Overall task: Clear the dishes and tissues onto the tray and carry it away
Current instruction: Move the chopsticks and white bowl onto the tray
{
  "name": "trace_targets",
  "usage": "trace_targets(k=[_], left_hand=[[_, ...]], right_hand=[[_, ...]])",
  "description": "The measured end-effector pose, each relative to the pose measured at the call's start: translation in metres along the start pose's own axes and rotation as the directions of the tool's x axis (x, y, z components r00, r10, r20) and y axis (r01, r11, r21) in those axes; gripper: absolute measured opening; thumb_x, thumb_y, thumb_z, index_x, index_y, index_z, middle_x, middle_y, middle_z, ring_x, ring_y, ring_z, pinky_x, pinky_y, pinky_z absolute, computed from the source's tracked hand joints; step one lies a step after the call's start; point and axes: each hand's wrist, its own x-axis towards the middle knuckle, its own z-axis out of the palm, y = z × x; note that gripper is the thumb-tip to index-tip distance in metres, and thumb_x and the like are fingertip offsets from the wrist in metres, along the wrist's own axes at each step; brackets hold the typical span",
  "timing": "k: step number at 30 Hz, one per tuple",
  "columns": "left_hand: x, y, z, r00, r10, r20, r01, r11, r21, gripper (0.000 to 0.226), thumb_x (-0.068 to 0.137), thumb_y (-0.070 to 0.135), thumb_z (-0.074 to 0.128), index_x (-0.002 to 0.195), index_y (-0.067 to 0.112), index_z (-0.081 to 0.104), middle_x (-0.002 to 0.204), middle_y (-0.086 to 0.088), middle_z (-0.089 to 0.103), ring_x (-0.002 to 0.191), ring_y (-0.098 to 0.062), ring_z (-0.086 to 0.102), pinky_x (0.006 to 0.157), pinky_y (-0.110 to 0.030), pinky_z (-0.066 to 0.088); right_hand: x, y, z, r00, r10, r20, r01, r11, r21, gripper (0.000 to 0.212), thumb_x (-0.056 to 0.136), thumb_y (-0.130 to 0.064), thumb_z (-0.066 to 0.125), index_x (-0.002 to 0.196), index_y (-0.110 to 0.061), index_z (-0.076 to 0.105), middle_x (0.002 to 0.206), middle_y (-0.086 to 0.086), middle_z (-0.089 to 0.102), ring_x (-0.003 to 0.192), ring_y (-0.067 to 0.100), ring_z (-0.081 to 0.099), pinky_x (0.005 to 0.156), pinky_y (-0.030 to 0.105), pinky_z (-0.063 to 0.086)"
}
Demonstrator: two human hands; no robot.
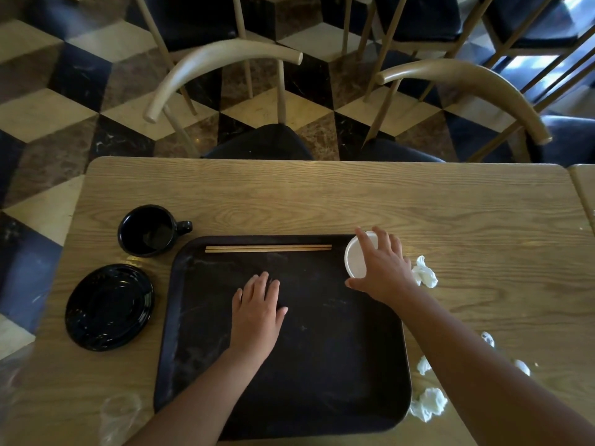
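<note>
A black tray [322, 365] lies on the wooden table in front of me. A pair of wooden chopsticks [268, 248] rests along its far edge. My right hand [383, 268] grips a white paper cup [355, 260] from above at the tray's far right corner. My left hand [257, 312] lies flat on the tray's middle, fingers spread, holding nothing. Left of the tray stand a black mug [149, 230] and a black plate [109, 306]. Crumpled white tissues [425, 272] lie on the table right of the tray, with more tissues [429, 403] near its front right corner.
A clear plastic cup [119, 413] stands at the table's front left. Two wooden chairs [222, 59] with dark seats are pushed in at the far side. A second table edge [584, 188] adjoins on the right. The floor is chequered.
</note>
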Motion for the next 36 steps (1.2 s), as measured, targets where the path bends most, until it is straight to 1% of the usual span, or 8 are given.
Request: trace_targets(k=[10, 16, 21, 26, 29, 32, 34, 36], left_hand=[[0.002, -0.002, 0.002, 1.0, 0.009, 0.007, -0.009, 0.999, 0.036, 0.058, 0.082, 0.037, 0.075, 0.133, 0.016, 0.059, 0.143, -0.011, 0.054, 0.134, -0.031, 0.05, 0.102, -0.049, 0.049], [0.0, 0.004, -0.002, 0.999, -0.015, 0.035, 0.015, 1.0, 0.024, 0.057, 0.091, 0.036, 0.064, 0.143, 0.017, 0.048, 0.154, -0.01, 0.042, 0.144, -0.029, 0.036, 0.112, -0.049, 0.04], [0.0, 0.007, -0.009, 0.996, -0.024, 0.086, 0.022, 1.0, 0.019, 0.06, 0.095, 0.037, 0.058, 0.149, 0.02, 0.038, 0.16, -0.007, 0.031, 0.149, -0.026, 0.026, 0.117, -0.046, 0.034], [0.0, 0.002, -0.023, 0.98, 0.013, 0.198, -0.016, 1.0, 0.014, 0.066, 0.096, 0.033, 0.057, 0.153, 0.02, 0.027, 0.165, -0.005, 0.017, 0.152, -0.025, 0.014, 0.117, -0.044, 0.034], [0.005, -0.001, -0.043, 0.966, 0.034, 0.257, -0.025, 0.999, -0.036, 0.06, 0.096, 0.028, 0.058, 0.151, 0.02, 0.035, 0.163, -0.002, 0.023, 0.149, -0.023, 0.026, 0.113, -0.041, 0.04], [0.004, -0.014, -0.06, 0.964, 0.032, 0.264, -0.001, 0.993, -0.115, 0.05, 0.097, 0.028, 0.057, 0.144, 0.019, 0.045, 0.146, -0.002, 0.047, 0.127, -0.021, 0.054, 0.101, -0.036, 0.05], [-0.001, -0.031, -0.066, 0.973, 0.028, 0.231, 0.012, 0.986, -0.168, 0.044, 0.098, 0.029, 0.055, 0.14, 0.019, 0.049, 0.135, -0.001, 0.057, 0.119, -0.019, 0.059, 0.097, -0.033, 0.051], [-0.01, -0.051, -0.072, 0.985, -0.001, 0.172, 0.041, 0.972, -0.23, 0.039, 0.098, 0.028, 0.055, 0.135, 0.018, 0.054, 0.126, 0.0, 0.064, 0.114, -0.016, 0.061, 0.093, -0.031, 0.052]], right_hand=[[0.004, 0.004, -0.001, 1.0, 0.002, 0.013, -0.002, 1.0, 0.0, 0.116, 0.069, -0.051, 0.08, 0.153, -0.035, 0.001, 0.163, 0.005, 0.0, 0.15, 0.038, 0.0, 0.112, 0.062, 0.027], [0.009, 0.005, -0.001, 0.999, -0.008, 0.038, 0.007, 1.0, 0.014, 0.119, 0.066, -0.051, 0.082, 0.153, -0.034, 0.002, 0.161, 0.005, 0.001, 0.149, 0.038, 0.001, 0.11, 0.063, 0.028], [0.012, 0.002, -0.008, 0.994, -0.018, 0.111, 0.025, 0.998, -0.065, 0.125, 0.062, -0.058, 0.082, 0.153, -0.034, -0.001, 0.161, 0.009, 0.002, 0.146, 0.042, 0.008, 0.104, 0.066, 0.035], [0.012, -0.004, -0.021, 0.986, -0.029, 0.162, 0.045, 0.994, -0.095, 0.132, 0.062, -0.066, 0.078, 0.154, -0.033, -0.01, 0.164, 0.01, -0.014, 0.15, 0.043, -0.003, 0.109, 0.071, 0.017], [0.005, -0.011, -0.027, 0.998, -0.053, 0.029, 0.054, 0.998, -0.031, 0.116, 0.072, -0.06, 0.074, 0.155, -0.028, -0.001, 0.164, 0.014, -0.007, 0.15, 0.043, -0.002, 0.112, 0.068, 0.016], [-0.004, -0.029, -0.035, 0.983, -0.141, -0.118, 0.138, 0.99, -0.032, 0.078, 0.082, -0.05, 0.068, 0.145, -0.02, 0.032, 0.154, 0.017, 0.029, 0.143, 0.041, 0.027, 0.113, 0.057, 0.032], [-0.01, -0.05, -0.037, 0.975, -0.2, -0.101, 0.202, 0.979, 0.012, 0.051, 0.088, -0.043, 0.063, 0.13, -0.017, 0.05, 0.136, 0.014, 0.049, 0.126, 0.034, 0.048, 0.102, 0.048, 0.046], [-0.017, -0.074, -0.034, 0.969, -0.239, -0.066, 0.243, 0.968, 0.06, 0.039, 0.091, -0.039, 0.06, 0.123, -0.016, 0.057, 0.125, 0.01, 0.057, 0.112, 0.03, 0.057, 0.091, 0.044, 0.052]])
